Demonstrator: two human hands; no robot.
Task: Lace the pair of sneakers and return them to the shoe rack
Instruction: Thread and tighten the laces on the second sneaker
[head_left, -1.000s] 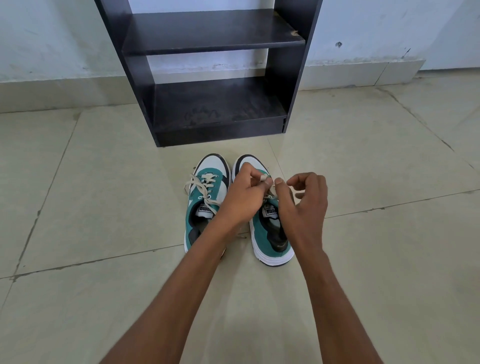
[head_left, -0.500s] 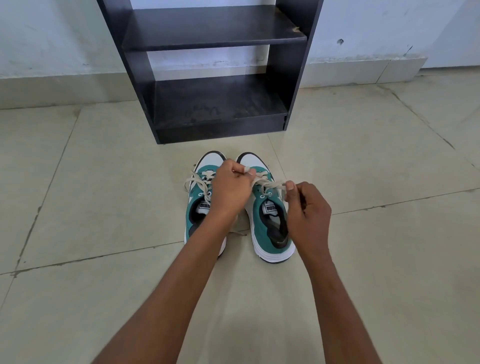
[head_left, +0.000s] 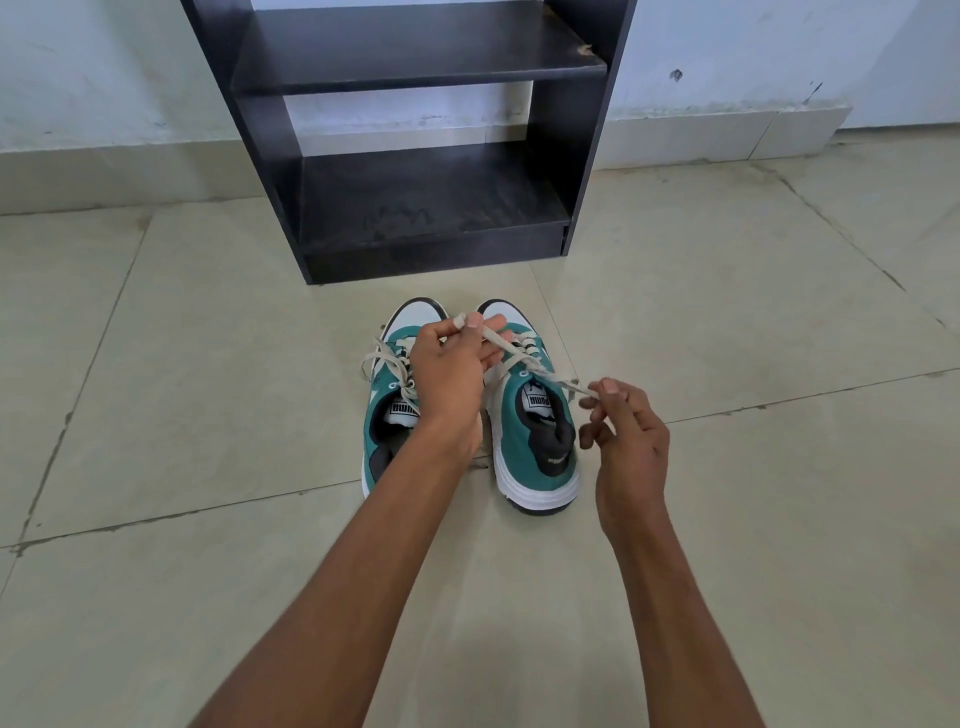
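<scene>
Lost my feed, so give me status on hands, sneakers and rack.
Left hand and right hand each pinch an end of the right sneaker lace. Both sneakers on floor. Shoe rack ahead, path unobstructed.

Bare forearms, no sleeves — left hand (head_left: 451, 375), right hand (head_left: 626, 437)

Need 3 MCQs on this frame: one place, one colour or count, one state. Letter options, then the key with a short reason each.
1. Where are the sneakers?
A. on the rack's lower shelf
B. on the floor before the rack
C. on the rack's top shelf

2. What is the sneakers' main upper colour?
A. red
B. teal green
C. yellow

3. What are the hands doing?
A. each pinches a lace end of the right sneaker
B. both lie flat on the floor
C. both grip the rack

Key: 1 B, they stand on the floor in front of the rack. 2 B, teal with white toes. 3 A, the left hand and right hand pull the lace taut.
</scene>
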